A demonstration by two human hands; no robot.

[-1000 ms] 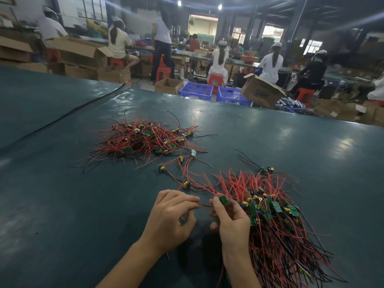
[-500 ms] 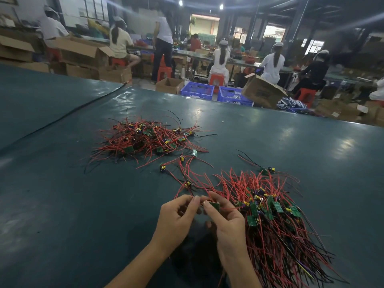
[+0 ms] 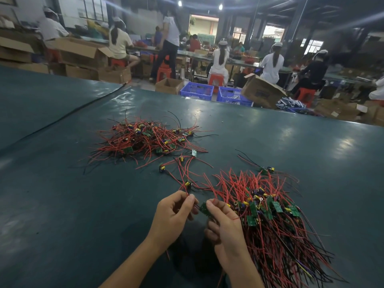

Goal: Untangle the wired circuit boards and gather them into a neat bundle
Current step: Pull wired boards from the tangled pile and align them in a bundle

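Both hands sit low centre of frame, over the dark green table (image 3: 62, 204).
- Left hand (image 3: 174, 217): thumb and forefinger pinch a red wire (image 3: 188, 192) that runs up to a loose board with a yellow part (image 3: 187, 183). The other fingers are curled under.
- Right hand (image 3: 224, 223): fingertips pinch a small green circuit board (image 3: 204, 207) at its edge. The board is tilted and sits in the gap between the two hands. Lower fingers are curled; can't tell if they hold more wire.
- Gathered bundle (image 3: 276, 225): lower right, touching the right hand's outer side. Boards cluster at its upper end, and red and black leads fan down toward the lower right corner.
- Tangled pile (image 3: 145, 140): centre left, well apart from the hands, red leads going every way.
- Strays between the two heaps: one board (image 3: 162, 168), another with pale face up (image 3: 194, 152). One more sits at the bundle's top right (image 3: 268, 169).
- A black cable (image 3: 83, 107) crosses the table in the upper left.
- Beyond the far edge: two blue crates (image 3: 197, 91), an open cardboard box (image 3: 169, 85) and a tipped cardboard box (image 3: 261, 90) with dark print too blurred to read. Workers sit on red stools (image 3: 215, 79) at long benches.
- Board markings are too small to read.
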